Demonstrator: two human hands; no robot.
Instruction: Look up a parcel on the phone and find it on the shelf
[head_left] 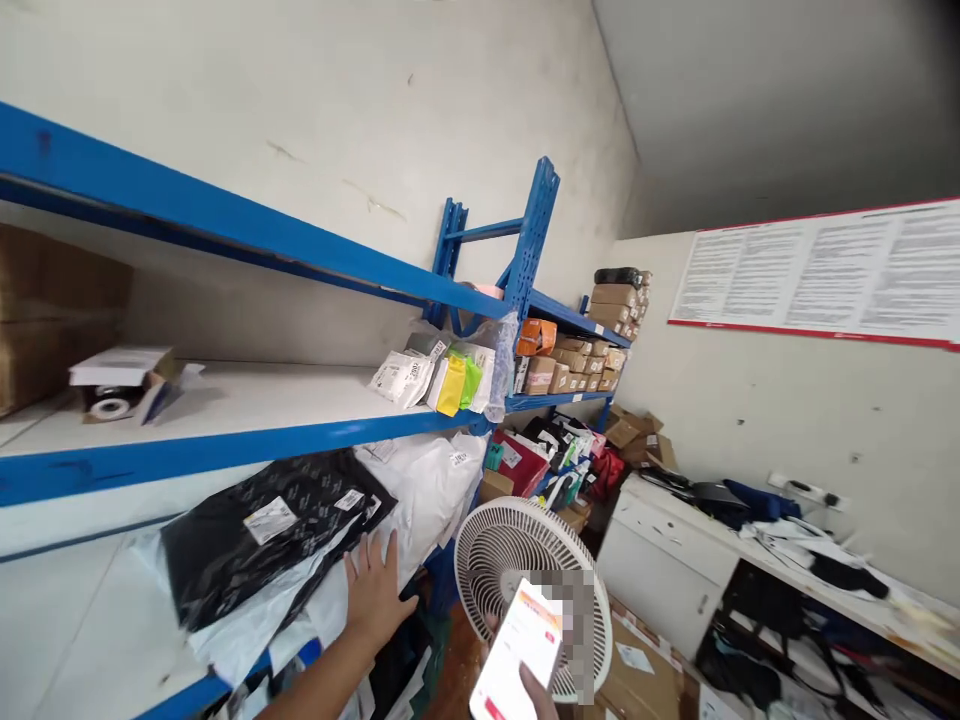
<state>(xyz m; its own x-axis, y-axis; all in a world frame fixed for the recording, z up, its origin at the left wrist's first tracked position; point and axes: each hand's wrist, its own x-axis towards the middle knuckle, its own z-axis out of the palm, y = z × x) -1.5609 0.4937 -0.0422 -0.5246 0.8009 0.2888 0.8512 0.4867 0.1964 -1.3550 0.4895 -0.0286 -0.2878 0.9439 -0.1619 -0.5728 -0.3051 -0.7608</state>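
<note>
Down on the lower shelf (67, 610) of the blue rack, the left hand (375, 590) lies flat, fingers spread apart and pointing up and away, its palm pressed on a soft white parcel (330, 605) of crinkled plastic film. Just beside the fingertips sits a black bag (262, 535), glossy and wrinkled, with small white labels stuck on it; its long axis runs from lower left to upper right along the shelf edge, and it rests on top of other white bags (427, 480) that slump toward the far end of the shelf. The right hand (536, 690) shows only at the bottom edge, fingers curled around a phone (517, 650), a flat rounded slab tilted so its bright white and orange screen faces the camera, its long axis leaning up to the right. Right behind the phone stands a white fan (517, 555), round, with a fine ribbed plastic grille. On the middle shelf (247, 395), a smooth pale board with a blue painted steel rim, lie small flat packets (442, 378) in white, yellow and green, and, well apart on the left, an open carton (124, 385). Farther along, brown cardboard boxes (577, 360) are stacked. A white desk (667, 550) strewn with dark clothing stands at right, below a red-edged poster (825, 270) on the wall.
</note>
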